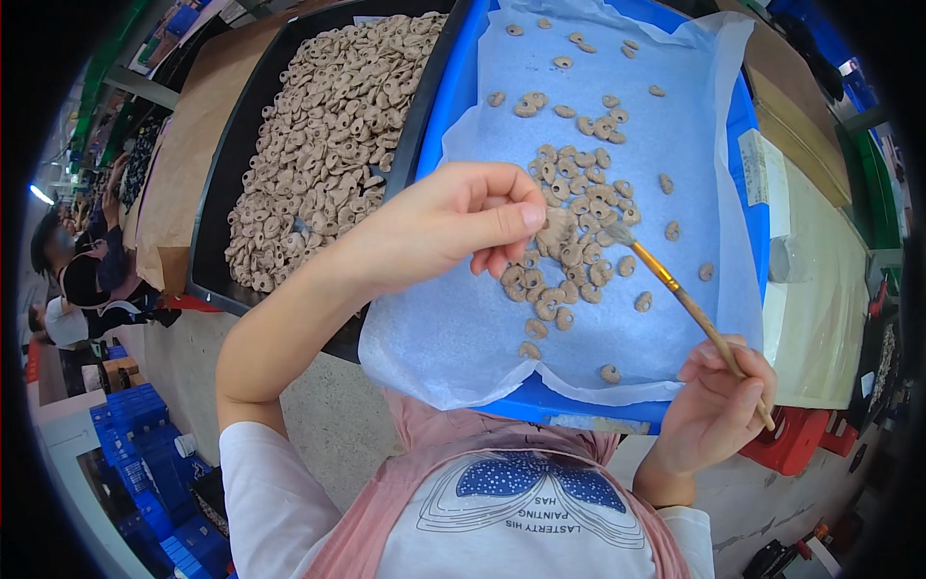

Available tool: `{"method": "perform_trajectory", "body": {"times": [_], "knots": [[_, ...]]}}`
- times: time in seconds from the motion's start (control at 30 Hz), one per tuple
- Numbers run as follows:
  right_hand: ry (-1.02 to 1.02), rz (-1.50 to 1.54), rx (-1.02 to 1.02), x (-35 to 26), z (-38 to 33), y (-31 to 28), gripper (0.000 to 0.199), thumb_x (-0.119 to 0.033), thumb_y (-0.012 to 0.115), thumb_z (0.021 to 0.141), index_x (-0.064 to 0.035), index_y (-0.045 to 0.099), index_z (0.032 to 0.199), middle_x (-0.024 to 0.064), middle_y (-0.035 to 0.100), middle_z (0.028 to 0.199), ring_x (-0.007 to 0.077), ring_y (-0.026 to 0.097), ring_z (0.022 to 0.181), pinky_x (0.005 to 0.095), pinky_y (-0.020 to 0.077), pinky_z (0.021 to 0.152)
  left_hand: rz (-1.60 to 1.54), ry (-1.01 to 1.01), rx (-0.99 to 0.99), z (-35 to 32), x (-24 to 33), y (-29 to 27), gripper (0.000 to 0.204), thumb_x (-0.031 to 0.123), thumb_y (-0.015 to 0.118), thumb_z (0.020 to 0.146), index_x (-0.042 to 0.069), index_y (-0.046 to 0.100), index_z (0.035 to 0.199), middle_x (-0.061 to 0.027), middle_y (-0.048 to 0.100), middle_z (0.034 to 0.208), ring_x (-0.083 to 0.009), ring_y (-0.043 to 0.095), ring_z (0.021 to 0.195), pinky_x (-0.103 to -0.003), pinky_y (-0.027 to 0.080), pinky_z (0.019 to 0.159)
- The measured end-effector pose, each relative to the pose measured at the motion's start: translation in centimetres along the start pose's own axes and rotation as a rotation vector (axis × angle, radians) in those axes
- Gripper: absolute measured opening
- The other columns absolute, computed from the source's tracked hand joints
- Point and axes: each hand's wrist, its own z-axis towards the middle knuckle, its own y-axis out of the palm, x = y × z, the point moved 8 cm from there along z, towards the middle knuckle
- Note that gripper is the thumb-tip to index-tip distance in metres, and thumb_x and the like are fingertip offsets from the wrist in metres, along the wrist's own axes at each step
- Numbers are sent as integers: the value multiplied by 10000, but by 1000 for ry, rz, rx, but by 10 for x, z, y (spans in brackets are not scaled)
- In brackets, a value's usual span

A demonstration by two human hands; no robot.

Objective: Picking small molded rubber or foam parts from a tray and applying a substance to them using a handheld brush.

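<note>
My left hand (482, 217) pinches a small grey-brown fan-shaped piece (556, 232) between thumb and forefinger, above a blue tray (453, 92). In my right hand (719, 400) is a thin wooden paintbrush (696, 311), gripped along its handle. Its pale bristles point at the held piece and stand a short way right of it. Below them, many small oval grey-brown pieces with holes (579, 193) lie heaped on white translucent paper (666, 328) lining the tray. Others are scattered toward the far end. Part of the heap is hidden behind my left hand.
Left of the blue tray stands a black tray (217, 217) piled with similar holed pieces (338, 106). Brown cardboard (198, 125) lies beyond it. Blue crates (145, 454) stand at lower left, and a red plastic object (789, 439) at right. People (82, 261) work at far left.
</note>
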Motion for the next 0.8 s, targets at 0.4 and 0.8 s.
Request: {"method": "perform_trajectory", "body": {"times": [0.4,0.8], "knots": [[34,200,180,-2,0,-16,292,-299,390,917,-41,519,954,95,520,769,131,486,699,202,400,518,244,73,220,46,24,-38,222,240,548,847,20,570,873,34,495,637,-30,436,535,-166,343,480],[116,58,208,6,-3,-10,400,-296,363,928,57,500,1054,154,590,825,162,528,690,215,397,549,1161,-31,477,-55,30,-181,160,156,550,825,18,608,880,-38,570,684,-91,523,598,-240,430,539]]}}
